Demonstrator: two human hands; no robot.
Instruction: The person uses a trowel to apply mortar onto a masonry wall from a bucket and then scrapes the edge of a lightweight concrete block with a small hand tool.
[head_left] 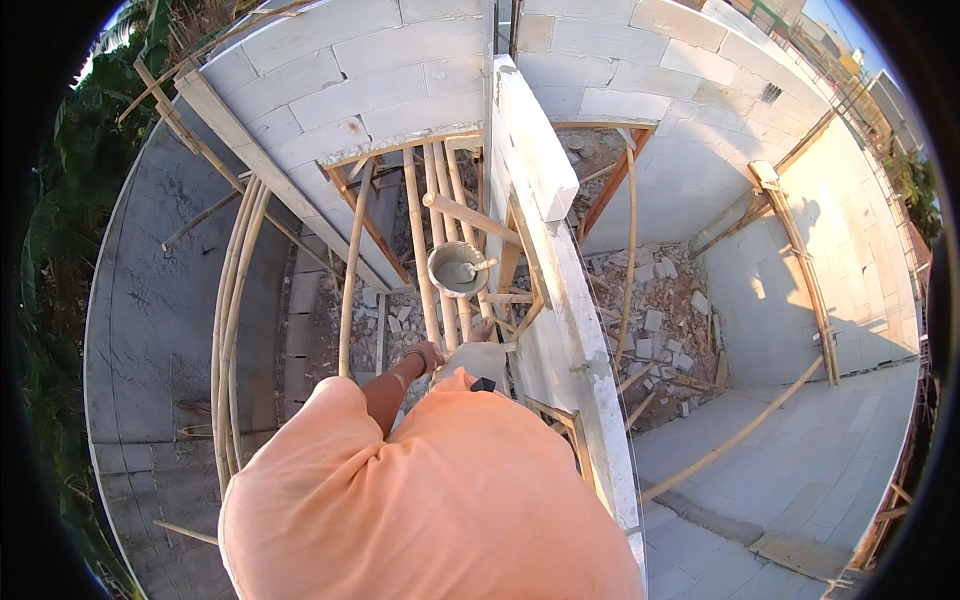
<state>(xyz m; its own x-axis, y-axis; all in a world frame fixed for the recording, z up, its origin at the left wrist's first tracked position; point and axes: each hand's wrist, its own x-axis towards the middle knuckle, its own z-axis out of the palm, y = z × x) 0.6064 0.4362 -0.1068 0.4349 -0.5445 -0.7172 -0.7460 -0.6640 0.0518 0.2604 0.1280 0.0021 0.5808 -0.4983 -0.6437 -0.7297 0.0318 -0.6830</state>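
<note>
The left hand reaches down low, by the edge of a flat, pale grey thing just in front of the body. I cannot tell if its fingers are wide or gripping. I cannot tell for the right hand either: the small brown patch of skin past the grey thing could be that hand or a foot.

To do this low reach well, it seems best to bend slowly, keep the weight over more than one pole, and not bump the mortar bucket. The bucket has a tool handle poking out.

The bucket sits on round bamboo poles with gaps between them, so things could roll or slip through. Just to the right is a thin block wall with a white block on top. Rubble covers the floor below, and sunlight falls on the far right wall.
</note>
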